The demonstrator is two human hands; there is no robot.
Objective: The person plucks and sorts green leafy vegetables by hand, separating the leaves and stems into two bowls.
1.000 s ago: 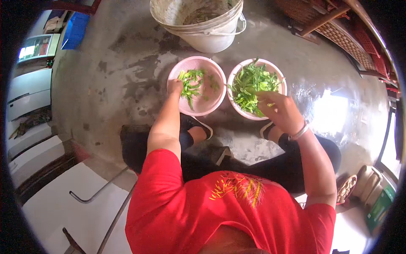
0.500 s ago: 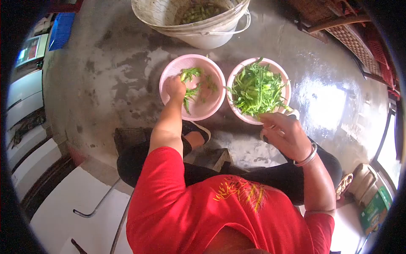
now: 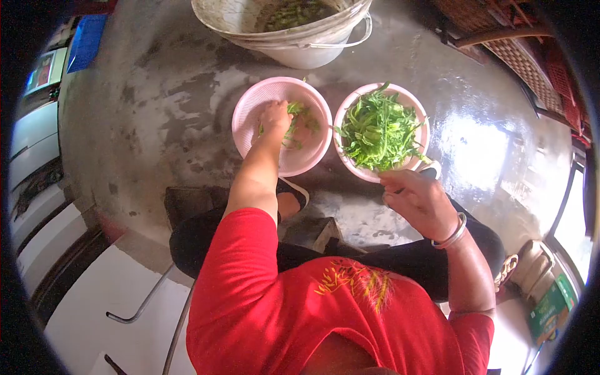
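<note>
My left hand (image 3: 275, 117) reaches into the left pink basket (image 3: 247, 100), its fingers closed on some leafy greens (image 3: 292, 128) near the basket's middle. Beside it, the right pink basket (image 3: 351, 164) is heaped with green leafy vegetables (image 3: 378, 128). My right hand (image 3: 417, 199) hangs just in front of that basket's near rim. Its thumb and fingers are curled close together, and whatever may be between them is too small to make out. A silver bangle circles the right wrist.
A large whitish bucket (image 3: 306, 53) with a wire handle stands beyond the baskets, with green pieces inside. Woven furniture (image 3: 522, 62) is at the upper right. Bent metal rods (image 3: 134, 312) lie at the lower left, and a green box (image 3: 550, 309) at the lower right.
My left hand has moved right, from the left basket's left side towards its middle, over the greens there. My right hand has shifted slightly left, its fingers still curled.
</note>
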